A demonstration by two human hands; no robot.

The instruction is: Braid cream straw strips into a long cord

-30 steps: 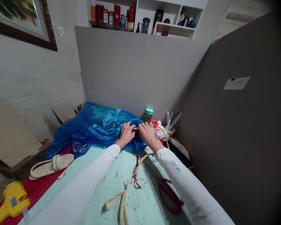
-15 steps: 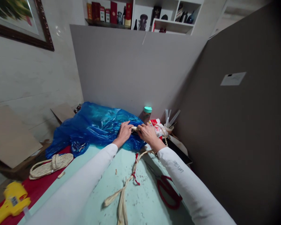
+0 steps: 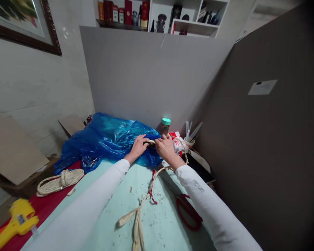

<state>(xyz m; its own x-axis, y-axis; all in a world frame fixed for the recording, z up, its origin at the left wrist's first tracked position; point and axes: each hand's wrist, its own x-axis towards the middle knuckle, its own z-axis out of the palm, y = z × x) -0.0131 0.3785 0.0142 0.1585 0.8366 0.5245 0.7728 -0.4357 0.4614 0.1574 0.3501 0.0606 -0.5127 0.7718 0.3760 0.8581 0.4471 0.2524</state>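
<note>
My left hand (image 3: 138, 145) and my right hand (image 3: 164, 147) are stretched far forward, both pinched on a pale straw strip (image 3: 149, 142) held between them on top of a crumpled blue plastic bag (image 3: 107, 139). A braided straw cord (image 3: 140, 212) with red thread runs from under my right hand back across the mint-green table mat (image 3: 159, 223) toward me. What lies under the strip is hidden by my fingers.
Red-handled scissors (image 3: 188, 211) lie right of the cord. A coiled straw rope (image 3: 60, 179) rests on a red cloth at left, with a yellow glue gun (image 3: 17, 223) nearer me. A green-capped bottle (image 3: 165, 126) and a cup of glue sticks (image 3: 190, 137) stand by grey partition boards.
Both hands stay at the same spot on the blue bag; the fingers have shifted slightly along the pale strip. The view has drifted a little.
</note>
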